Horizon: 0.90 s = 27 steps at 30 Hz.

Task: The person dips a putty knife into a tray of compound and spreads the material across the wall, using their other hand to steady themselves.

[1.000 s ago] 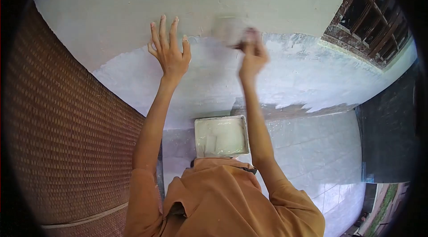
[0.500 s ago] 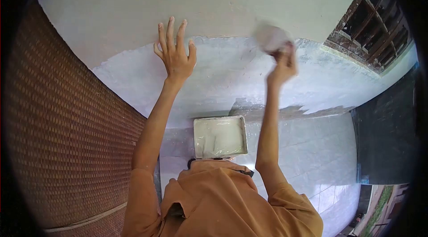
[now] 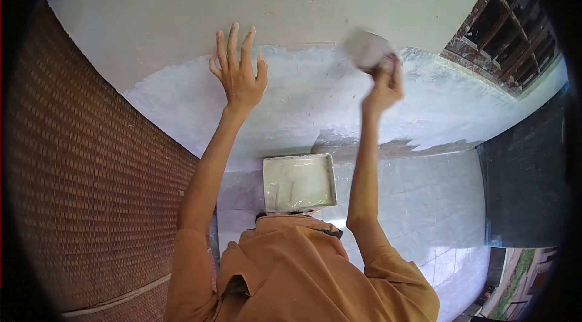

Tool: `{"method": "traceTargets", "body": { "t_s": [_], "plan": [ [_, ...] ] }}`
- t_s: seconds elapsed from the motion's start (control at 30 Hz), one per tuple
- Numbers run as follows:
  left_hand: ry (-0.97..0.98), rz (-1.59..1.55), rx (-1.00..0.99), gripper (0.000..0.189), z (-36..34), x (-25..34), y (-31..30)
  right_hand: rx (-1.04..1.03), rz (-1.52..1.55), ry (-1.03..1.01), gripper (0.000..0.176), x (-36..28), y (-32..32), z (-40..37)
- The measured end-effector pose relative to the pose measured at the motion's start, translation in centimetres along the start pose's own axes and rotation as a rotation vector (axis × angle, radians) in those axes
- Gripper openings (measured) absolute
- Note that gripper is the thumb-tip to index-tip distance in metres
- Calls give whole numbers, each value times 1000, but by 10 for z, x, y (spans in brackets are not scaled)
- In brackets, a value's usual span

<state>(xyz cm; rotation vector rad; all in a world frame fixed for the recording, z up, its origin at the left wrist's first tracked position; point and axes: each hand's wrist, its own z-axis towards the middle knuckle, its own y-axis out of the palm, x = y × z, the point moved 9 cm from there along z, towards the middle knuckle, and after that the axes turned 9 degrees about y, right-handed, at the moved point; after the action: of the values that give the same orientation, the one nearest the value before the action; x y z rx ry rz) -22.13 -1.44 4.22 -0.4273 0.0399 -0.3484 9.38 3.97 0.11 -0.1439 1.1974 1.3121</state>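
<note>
My left hand point(image 3: 240, 76) is open, its fingers spread against the wall point(image 3: 285, 6) along the line between the beige upper part and the whitish painted band point(image 3: 291, 85). My right hand point(image 3: 384, 87) grips a broad paintbrush point(image 3: 367, 49). Motion smears its wide, pale head, which is at the upper edge of the white band, so fine detail is lost. Below and between my forearms, a rectangular paint tray point(image 3: 333, 182) holds off-white paint point(image 3: 309, 179) with ridges in it.
A woven brown mat panel point(image 3: 103, 170) rises on the left. At upper right is a window with a wooden grid point(image 3: 509, 25). A dark panel point(image 3: 524, 176) stands at the right, past the pale tiled floor point(image 3: 418, 194). A bare grey patch point(image 3: 345, 143) shows low on the wall.
The paintbrush and my right hand have shifted very slightly at the band's upper edge, still blurred. My left hand stays in the same place on the wall.
</note>
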Motion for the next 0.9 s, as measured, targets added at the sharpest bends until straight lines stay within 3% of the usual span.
{"method": "traceTargets", "body": {
  "t_s": [0.07, 0.1, 0.13, 0.17, 0.27, 0.43, 0.67, 0.8, 0.87, 0.9],
  "plan": [
    [-12, -1, -10, 55, -1, 2, 3, -175, -41, 97, 28, 13, 54, -36],
    [0, -12, -15, 55, -2, 5, 5, -227, -231, 110, 28, 38, 72, -48],
    [9, -7, -15, 55, -2, 5, 6, -223, -59, -62, 29, 32, 94, -60],
    [13, 3, -13, 55, -2, 6, 6, -237, -20, 100, 29, 29, 109, -66],
    [-3, 7, -26, 55, -1, 5, 4, -206, -203, 79, 30, 26, 82, -27],
    [11, -21, 7, 55, -4, 6, -2, 75, 19, -34, 36, -14, -31, 40],
    [-12, -122, 16, 53, -38, 13, -4, -14, -132, 39, 31, -35, -47, -29],
    [-239, -198, -179, 60, -107, 14, 12, -148, -276, 177, 26, -2, -57, -85],
    [-535, -437, -58, 54, -169, 10, 14, -200, -332, 267, 24, 21, -74, -113],
    [-636, -462, -107, 54, -205, 14, 17, -270, -399, 300, 24, 32, -82, -128]
  ]
}}
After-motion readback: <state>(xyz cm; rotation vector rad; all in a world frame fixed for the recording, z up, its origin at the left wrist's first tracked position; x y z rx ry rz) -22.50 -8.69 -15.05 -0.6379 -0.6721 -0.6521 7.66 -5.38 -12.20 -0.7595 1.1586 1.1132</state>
